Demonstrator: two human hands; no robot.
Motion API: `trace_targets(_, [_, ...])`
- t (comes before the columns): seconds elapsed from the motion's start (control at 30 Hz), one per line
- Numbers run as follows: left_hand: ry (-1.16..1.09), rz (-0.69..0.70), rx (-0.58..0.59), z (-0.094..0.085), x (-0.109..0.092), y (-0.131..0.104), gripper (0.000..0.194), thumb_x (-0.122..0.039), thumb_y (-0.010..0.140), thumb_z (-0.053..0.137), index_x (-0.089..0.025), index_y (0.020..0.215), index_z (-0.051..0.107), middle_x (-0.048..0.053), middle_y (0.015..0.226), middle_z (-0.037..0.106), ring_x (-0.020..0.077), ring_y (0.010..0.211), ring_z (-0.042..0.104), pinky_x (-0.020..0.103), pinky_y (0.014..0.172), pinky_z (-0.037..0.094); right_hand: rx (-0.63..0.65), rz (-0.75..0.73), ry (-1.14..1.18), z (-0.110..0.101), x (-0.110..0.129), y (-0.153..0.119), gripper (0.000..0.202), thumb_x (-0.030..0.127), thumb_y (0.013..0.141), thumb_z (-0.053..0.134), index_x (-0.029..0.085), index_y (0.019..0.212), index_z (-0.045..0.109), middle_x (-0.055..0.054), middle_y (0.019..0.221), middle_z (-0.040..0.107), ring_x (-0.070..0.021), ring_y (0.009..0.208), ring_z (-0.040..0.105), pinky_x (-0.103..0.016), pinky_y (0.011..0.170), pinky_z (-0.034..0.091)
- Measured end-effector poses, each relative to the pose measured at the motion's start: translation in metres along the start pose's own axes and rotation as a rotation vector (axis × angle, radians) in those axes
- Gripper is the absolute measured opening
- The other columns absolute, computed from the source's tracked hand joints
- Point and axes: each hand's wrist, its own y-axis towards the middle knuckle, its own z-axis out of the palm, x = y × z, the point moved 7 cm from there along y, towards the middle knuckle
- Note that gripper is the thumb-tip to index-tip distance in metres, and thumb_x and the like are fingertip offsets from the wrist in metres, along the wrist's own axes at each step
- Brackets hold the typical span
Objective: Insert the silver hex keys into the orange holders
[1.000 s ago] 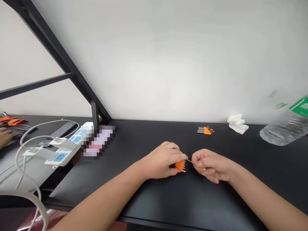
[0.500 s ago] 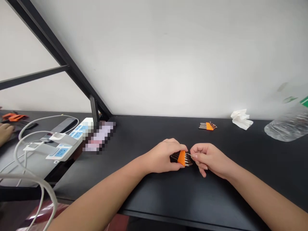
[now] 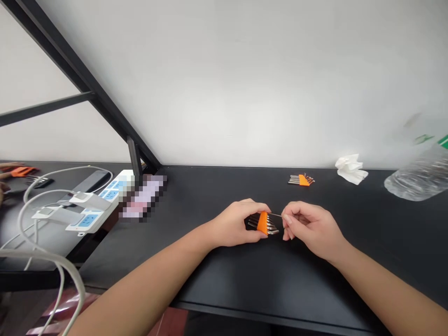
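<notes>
My left hand point(image 3: 238, 223) grips an orange holder point(image 3: 262, 222) between thumb and fingers, low over the black table. Several metal hex keys point(image 3: 271, 227) pass through the holder, with their ends sticking out on both sides. Just to the right, my right hand point(image 3: 308, 226) pinches the end of one thin metal key point(image 3: 276, 215), whose other end meets the top of the holder. A second orange holder point(image 3: 304, 180) with several metal keys lies farther back on the table.
Crumpled white tissue point(image 3: 351, 169) and a clear plastic bottle point(image 3: 418, 175) are at the back right. At left are a white power strip point(image 3: 105, 200) with cables, a black frame point(image 3: 105, 109), and part of another person's hand point(image 3: 3, 186).
My right hand has moved slightly right and up, away from the holder, and more of the thin key shows between the holder and my fingers.
</notes>
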Motion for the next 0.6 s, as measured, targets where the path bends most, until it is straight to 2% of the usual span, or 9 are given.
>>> trace_targets(0.23, [0.004, 0.034, -0.015, -0.0003, 0.002, -0.0008, 0.051, -0.025, 0.077, 0.085, -0.023, 0.124, 0.067, 0.004, 0.11, 0.072, 0.0192, 0.102, 0.065, 0.03, 0.09, 0.052, 0.061, 0.003, -0.012, 0.0056, 0.0009, 0.0009, 0.022, 0.03, 0.099, 0.06, 0.02, 0.079, 0.06, 0.002, 0.067, 0.061, -0.0139, 0.056, 0.067, -0.025, 0.058, 0.055])
trace_targets(0.43, [0.02, 0.057, -0.027, -0.0021, -0.001, -0.0003, 0.044, -0.025, 0.078, 0.084, -0.022, 0.119, 0.069, 0.005, 0.108, 0.072, 0.0198, 0.101, 0.065, 0.031, 0.091, 0.053, 0.053, -0.018, -0.022, 0.0036, 0.0035, -0.0005, 0.023, 0.029, 0.098, 0.059, 0.02, 0.078, 0.06, 0.001, 0.07, 0.061, -0.0134, 0.057, 0.067, -0.025, 0.058, 0.055])
trace_targets(0.6, [0.013, 0.076, -0.018, -0.0015, -0.0016, 0.0001, 0.045, -0.028, 0.078, 0.085, -0.023, 0.12, 0.069, 0.005, 0.11, 0.073, 0.0213, 0.105, 0.064, 0.032, 0.093, 0.053, 0.074, 0.019, -0.018, 0.0049, -0.0002, -0.0019, 0.023, 0.03, 0.098, 0.059, 0.02, 0.077, 0.059, 0.002, 0.069, 0.06, -0.0142, 0.056, 0.067, -0.026, 0.058, 0.055])
